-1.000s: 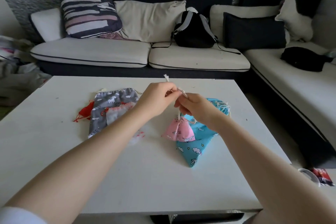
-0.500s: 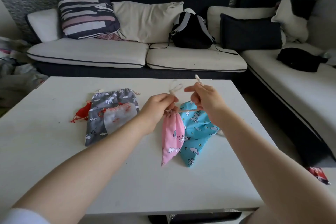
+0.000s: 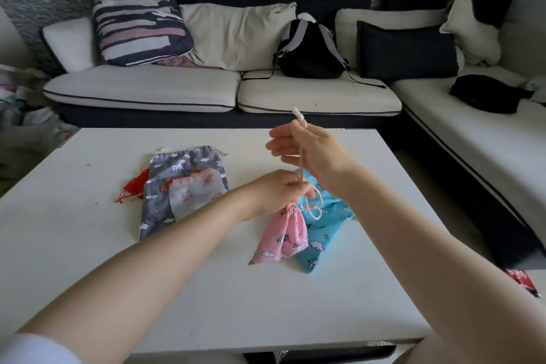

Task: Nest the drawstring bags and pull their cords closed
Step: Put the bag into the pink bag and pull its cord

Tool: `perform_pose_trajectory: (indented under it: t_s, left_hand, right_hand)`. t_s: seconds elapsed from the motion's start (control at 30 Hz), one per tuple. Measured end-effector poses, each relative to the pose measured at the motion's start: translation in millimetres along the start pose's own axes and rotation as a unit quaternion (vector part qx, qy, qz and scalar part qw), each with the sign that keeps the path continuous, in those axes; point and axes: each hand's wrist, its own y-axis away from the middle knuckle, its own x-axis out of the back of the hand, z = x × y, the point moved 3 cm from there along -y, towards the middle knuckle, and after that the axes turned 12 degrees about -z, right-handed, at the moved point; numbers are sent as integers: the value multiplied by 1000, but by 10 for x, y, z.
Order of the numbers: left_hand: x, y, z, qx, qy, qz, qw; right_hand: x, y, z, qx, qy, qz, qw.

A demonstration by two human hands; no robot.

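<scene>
A small pink bag (image 3: 285, 238) with a unicorn print hangs from my left hand (image 3: 276, 190), which grips its gathered neck just above the white table (image 3: 206, 298). My right hand (image 3: 307, 152) is raised above it and pinches the bag's pink cord (image 3: 300, 168), drawn up taut, its knotted white end sticking out over my fingers. A loose loop of cord dangles beside the neck. Under and right of the pink bag lies a blue bag (image 3: 328, 227). Left of my arms a grey bag (image 3: 174, 183) lies flat, with a white sheer bag (image 3: 195, 193) on top and a red bag (image 3: 134, 188) poking out from beneath.
A white and dark corner sofa (image 3: 177, 89) stands behind the table and along the right side, with cushions, a black backpack (image 3: 310, 53) and a black pouch (image 3: 490, 93). A red packet (image 3: 521, 281) lies on the floor at the right.
My right hand has risen and drawn the pink cord up taut, while my left hand has dropped lower, holding the bag's cinched neck. The pink bag's mouth is gathered tighter.
</scene>
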Motion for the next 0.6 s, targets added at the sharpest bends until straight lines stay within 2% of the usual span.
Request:
perform_pose_trajectory:
  t_s: [0.17,0.3,0.53,0.6]
  left_hand:
    - [67,5,-72,-60,139,54,987]
    - [146,-3,-172,-55,195,85,976]
    - [118,11,-273,-44,143,86,985]
    - [136,11,-302,-45,140,98,984]
  right_hand:
    - [40,73,225,-50,150,-57,986]
    - [129,206,379,-105,211,-64,970]
    - [268,248,320,-132,356,-15,925]
    - [242,277,345,-138,352,-25,925]
